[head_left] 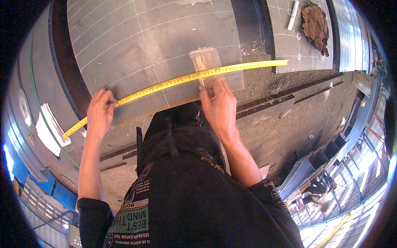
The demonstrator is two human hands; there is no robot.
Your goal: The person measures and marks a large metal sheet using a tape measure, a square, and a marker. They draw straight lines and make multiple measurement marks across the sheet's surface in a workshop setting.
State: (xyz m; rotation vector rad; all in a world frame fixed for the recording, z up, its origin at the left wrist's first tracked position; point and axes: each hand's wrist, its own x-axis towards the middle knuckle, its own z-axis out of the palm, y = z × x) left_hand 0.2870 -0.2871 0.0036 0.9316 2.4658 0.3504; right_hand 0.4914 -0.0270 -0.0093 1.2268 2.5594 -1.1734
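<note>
A yellow tape measure point(182, 79) lies stretched across a grey steel plate point(136, 45) marked with white chalk lines. My left hand point(99, 113) presses the tape down onto the plate near its near-left edge. My right hand point(219, 103) pinches a thin white marking stick point(202, 82), whose tip touches the plate just under the tape. A clear plastic square point(206, 62) lies under the tape by the right hand.
A second marked plate point(289, 45) at the upper right carries a white chalk stick point(293, 15) and a brown rag point(315, 25). Folded white papers point(49, 128) lie at the left. Dark steel strips point(289, 97) rest on the dirty floor. Another person point(316, 188) stands at the far lower right.
</note>
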